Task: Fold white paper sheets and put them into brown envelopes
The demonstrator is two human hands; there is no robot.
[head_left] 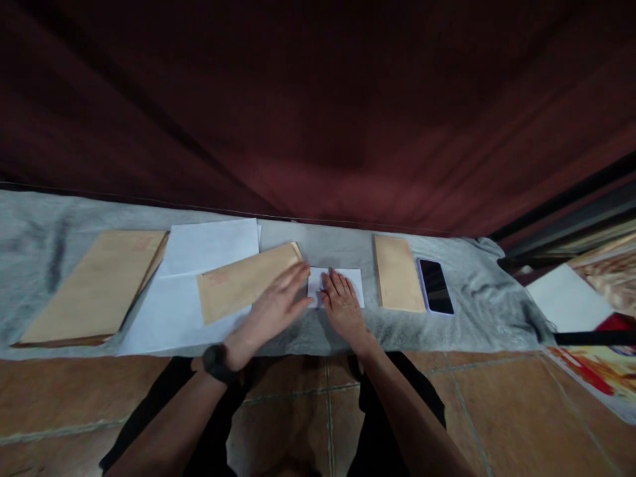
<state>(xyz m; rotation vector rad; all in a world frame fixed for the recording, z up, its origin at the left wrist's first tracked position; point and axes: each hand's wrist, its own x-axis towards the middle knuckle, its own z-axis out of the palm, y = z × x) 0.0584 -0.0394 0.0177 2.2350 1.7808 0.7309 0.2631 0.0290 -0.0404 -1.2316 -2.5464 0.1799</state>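
Observation:
My right hand (344, 305) lies flat on a small folded white paper (356, 281), fingers stretched out and pressing on its middle. At the paper's left edge, my left hand (278, 298) is open with its fingers extended and slightly blurred. It passes over the right end of a brown envelope (233, 285); whether it touches the envelope I cannot tell. That envelope lies tilted on top of white paper sheets (173, 311). A dark watch (218, 363) is on my left wrist.
A grey cloth (308, 228) covers the long narrow surface. Large brown envelopes (94, 285) are stacked at far left. Right of my hands lie smaller brown envelopes (399, 273) and a phone (437, 286). A dark red curtain (318, 132) hangs behind; tiled floor (283, 424) shows below.

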